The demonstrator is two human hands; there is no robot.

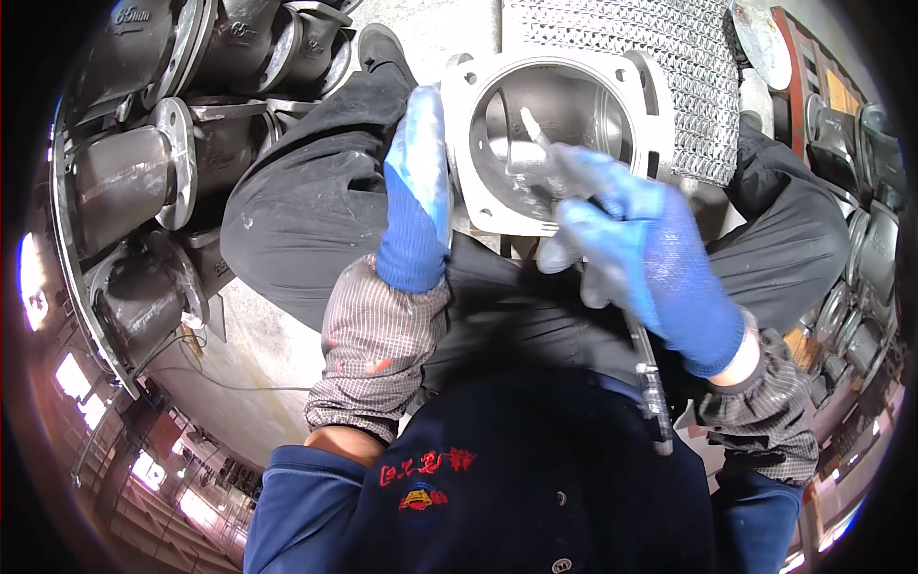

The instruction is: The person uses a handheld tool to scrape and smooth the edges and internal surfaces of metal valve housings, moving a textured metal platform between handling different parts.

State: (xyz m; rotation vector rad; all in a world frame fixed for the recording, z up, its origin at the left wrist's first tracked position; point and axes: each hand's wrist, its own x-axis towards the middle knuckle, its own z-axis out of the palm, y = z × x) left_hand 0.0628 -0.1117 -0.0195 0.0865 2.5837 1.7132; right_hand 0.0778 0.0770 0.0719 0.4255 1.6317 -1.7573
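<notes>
"Both hands busy?"
"Yes: my left hand (418, 158), straight-fingered, lies against the left side of the metal casting (574, 100) between my legs (306, 196); my right hand (645, 249) grips a rod-shaped tool (651, 392)."
"Casting's direction?"
"Square flange (462, 143) up; bore axis rises toward me."

The square-flanged casting (569, 100) is smooth metal, glossy inside; the blue gloves (681, 277) are coated knit, the trousers (306, 191) matt cloth, the link mat (631, 57) rough, shiny metal.
</notes>
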